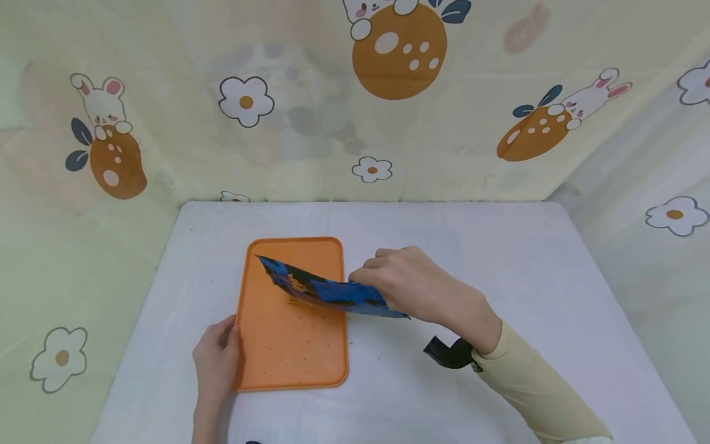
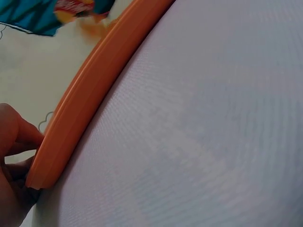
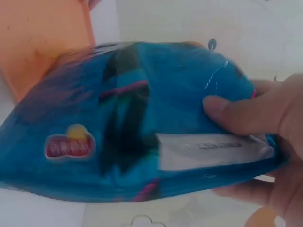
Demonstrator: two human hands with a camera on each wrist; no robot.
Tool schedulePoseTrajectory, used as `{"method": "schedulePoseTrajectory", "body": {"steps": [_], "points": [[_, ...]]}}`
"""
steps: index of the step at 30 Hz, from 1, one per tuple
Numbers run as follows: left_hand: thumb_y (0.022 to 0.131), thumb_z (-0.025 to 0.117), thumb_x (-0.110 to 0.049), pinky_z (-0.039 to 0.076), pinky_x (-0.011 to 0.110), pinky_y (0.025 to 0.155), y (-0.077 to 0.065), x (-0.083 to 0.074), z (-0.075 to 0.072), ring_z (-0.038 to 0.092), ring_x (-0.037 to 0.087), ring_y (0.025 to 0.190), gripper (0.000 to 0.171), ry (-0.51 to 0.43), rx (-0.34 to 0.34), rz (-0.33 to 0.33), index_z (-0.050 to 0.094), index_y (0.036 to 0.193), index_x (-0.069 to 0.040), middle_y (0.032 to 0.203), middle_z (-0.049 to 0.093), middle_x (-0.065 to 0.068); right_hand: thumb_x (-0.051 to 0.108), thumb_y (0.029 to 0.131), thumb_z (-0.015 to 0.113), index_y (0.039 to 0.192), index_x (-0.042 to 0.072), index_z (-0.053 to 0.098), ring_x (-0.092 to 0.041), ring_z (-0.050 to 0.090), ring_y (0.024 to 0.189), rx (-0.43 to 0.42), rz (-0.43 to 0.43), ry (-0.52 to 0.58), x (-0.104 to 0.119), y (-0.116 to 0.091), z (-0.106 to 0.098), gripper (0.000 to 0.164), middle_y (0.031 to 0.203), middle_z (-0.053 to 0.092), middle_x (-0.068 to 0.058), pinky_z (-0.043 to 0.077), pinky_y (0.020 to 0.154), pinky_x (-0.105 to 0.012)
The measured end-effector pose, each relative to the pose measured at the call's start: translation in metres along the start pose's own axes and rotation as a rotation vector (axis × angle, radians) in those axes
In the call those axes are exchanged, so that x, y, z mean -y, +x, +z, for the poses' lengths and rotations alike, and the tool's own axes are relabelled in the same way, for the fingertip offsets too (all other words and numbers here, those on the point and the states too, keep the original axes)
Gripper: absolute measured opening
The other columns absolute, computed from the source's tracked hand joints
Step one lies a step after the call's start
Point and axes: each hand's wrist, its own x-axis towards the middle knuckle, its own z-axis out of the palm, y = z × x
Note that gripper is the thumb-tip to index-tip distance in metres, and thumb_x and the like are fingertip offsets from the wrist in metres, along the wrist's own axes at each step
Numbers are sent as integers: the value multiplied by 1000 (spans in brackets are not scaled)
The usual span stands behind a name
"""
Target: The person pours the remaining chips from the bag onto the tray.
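My right hand (image 1: 416, 283) grips one end of a blue plastic snack bag (image 1: 355, 296), thumb on its printed face in the right wrist view. The bag (image 3: 128, 118) is tilted, its far end over an orange rectangular tray (image 1: 294, 354). Blurred yellow-orange bits (image 2: 97, 27) show between the bag and the tray in the left wrist view. Small crumbs dot the tray's floor. With thumb and fingers, my left hand (image 1: 216, 354) holds the tray's left edge near the lower corner; the tray (image 2: 85, 104) rests on the table.
A white-covered table (image 1: 471, 394) lies beneath everything. Behind it and at the sides hangs a pale curtain (image 1: 299, 154) printed with flowers and rabbits. A black strap (image 1: 448, 353) dangles from the right wrist. A small dark thing (image 1: 252, 442) shows at the bottom edge.
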Motion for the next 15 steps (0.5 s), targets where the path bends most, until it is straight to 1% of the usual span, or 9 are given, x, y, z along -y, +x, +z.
{"method": "schedulePoseTrajectory", "body": {"steps": [4, 10, 15], "points": [[105, 54, -11, 52, 55, 97, 0, -1, 0, 63, 38, 116, 33, 4, 1, -1, 63, 136, 0, 121, 67, 20, -8, 83, 74, 102, 16, 75, -12, 55, 66, 0, -9, 10, -1, 0, 2, 31, 88, 75, 6, 38, 49, -19], [105, 55, -10, 53, 53, 93, 0, 0, 1, 64, 35, 111, 33, 8, -3, 11, 64, 135, 0, 119, 68, 19, -5, 87, 74, 104, 16, 76, -13, 59, 68, 1, 7, -3, -2, -1, 5, 27, 89, 76, 5, 43, 51, -20], [104, 56, -10, 52, 49, 90, 1, 2, 2, 65, 33, 107, 33, 17, -18, 21, 65, 134, 0, 117, 69, 18, -4, 87, 74, 104, 16, 76, -14, 60, 68, 3, 7, -5, -2, -2, 7, 26, 89, 76, 5, 45, 52, -21]]}}
